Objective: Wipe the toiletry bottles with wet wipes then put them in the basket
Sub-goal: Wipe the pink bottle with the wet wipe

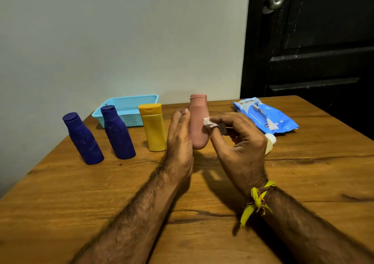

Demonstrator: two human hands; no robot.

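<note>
My left hand (179, 140) holds a pink bottle (199, 110) upright from its left side, fingers lying along it and the thumb hidden. My right hand (242, 142) pinches a crumpled white wet wipe (209, 122) against the bottle's right side. To the left stand a yellow bottle (153, 128) and two dark blue bottles (118, 134) (83, 140). Behind them, against the wall, sits a light blue mesh basket (129, 99) in which I see nothing. A small pale bottle with a white cap (270, 139) lies partly hidden behind my right hand.
An opened blue pack of wet wipes (267, 116) lies at the back right of the wooden table (101, 193). A dark door (313, 51) stands beyond the table's right corner. A pale wall runs along the far edge.
</note>
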